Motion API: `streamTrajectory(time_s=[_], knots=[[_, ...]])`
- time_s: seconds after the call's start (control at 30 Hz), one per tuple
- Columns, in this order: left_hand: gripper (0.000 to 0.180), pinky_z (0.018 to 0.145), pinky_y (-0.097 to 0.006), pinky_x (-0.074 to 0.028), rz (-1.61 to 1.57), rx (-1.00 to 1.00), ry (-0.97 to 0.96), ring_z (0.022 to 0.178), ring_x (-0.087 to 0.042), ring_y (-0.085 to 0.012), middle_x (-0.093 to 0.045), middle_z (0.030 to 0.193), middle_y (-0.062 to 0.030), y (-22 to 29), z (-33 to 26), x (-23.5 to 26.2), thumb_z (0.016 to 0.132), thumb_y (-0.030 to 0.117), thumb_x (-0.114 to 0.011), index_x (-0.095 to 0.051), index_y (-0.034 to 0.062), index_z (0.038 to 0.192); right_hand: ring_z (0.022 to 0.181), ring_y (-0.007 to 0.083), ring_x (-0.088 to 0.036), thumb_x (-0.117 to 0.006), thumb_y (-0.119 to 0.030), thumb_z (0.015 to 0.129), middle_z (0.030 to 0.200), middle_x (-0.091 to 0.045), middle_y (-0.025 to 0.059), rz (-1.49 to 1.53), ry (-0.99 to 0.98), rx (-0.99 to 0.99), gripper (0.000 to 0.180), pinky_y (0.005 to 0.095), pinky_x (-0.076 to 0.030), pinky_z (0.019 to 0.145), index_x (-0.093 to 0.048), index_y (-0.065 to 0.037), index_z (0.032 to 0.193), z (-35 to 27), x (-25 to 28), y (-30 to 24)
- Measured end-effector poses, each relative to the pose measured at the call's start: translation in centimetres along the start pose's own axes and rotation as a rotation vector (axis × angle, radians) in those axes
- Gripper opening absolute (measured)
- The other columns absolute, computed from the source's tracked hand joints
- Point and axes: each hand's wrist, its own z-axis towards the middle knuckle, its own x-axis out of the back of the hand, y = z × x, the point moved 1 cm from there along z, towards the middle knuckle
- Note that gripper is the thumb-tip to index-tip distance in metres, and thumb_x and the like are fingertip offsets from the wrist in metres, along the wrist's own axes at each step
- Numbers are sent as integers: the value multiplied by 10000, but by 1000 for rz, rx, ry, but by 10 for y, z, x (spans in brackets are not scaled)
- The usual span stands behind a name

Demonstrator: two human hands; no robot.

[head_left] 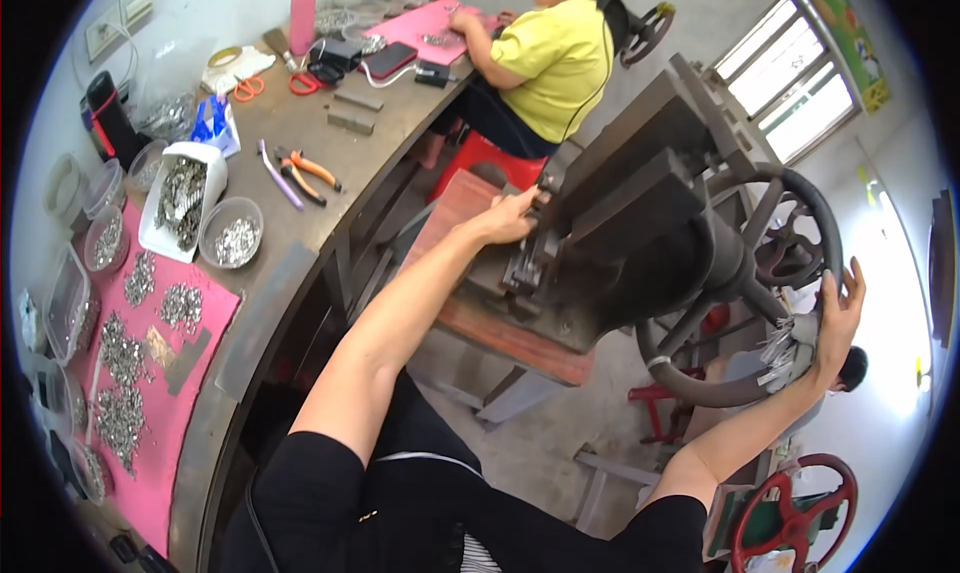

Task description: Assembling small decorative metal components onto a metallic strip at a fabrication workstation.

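Note:
A dark, heavy hand press point(640, 203) stands in front of me on a reddish wooden stand. At its tooling point(525, 268), my left hand point(512, 218) is closed with the fingertips pinched together, and what they hold is too small to make out. My right hand point(840, 318) lies against the rim of the press's big handwheel point(830, 228), its fingers stretched and apart. Pale strips of wrapping point(785, 353) are bound round the rim beside that palm.
A workbench on the left carries a pink mat point(205, 373) with small metal parts in piles, a white scoop point(155, 223), a clear tub point(232, 235) and orange-handled pliers point(310, 168). A co-worker in yellow point(555, 63) sits beyond on a red stool point(480, 158). A red handwheel point(795, 523) stands lower right.

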Motion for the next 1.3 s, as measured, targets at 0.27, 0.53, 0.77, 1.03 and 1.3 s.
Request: streamTrajectory(time_s=[0.27,0.53,0.77,1.03,1.3], knots=[[367,985,-489,-365,417,-346,126,1172,-524,-321,-614,1176,-81,26,-87,19,761,369,-812,-756,213,1088,1230,280,-584,-661,-226,1006,1486,-504,199,-57,120,191,663,368,-448,1058,-344,-28,1553,3,-11,-24],[315,1074,-498,-338,441,-389,656,1075,-556,-275,-578,969,-65,37,-173,-4,757,201,-796,-663,108,1026,1276,372,-534,-731,-39,859,1366,-562,219,234,-558,649,591,431,-389,1109,-514,39,1403,-201,-240,-138],[292,1030,-482,-359,648,-3,1155,1053,-553,-324,-615,1016,-108,61,-361,48,781,147,-732,-646,59,1046,1196,377,-586,-605,55,908,1281,-591,212,679,-921,739,420,424,-452,1038,-556,20,1324,-288,-346,-256],[283,1021,-466,-326,825,541,1359,1087,-560,-283,-636,1062,-78,85,-533,32,815,163,-735,-668,70,1073,1167,400,-576,-553,85,889,1273,-595,199,955,-1175,1235,444,454,-462,997,-578,-20,1319,-401,-367,-368],[210,985,-445,-332,845,690,1429,1015,-558,-268,-634,1028,-59,74,-587,51,873,157,-712,-725,79,1068,1204,396,-536,-782,-69,790,1342,-540,191,1061,-1056,1234,597,477,-437,1010,-547,0,1334,-461,-385,-405]])
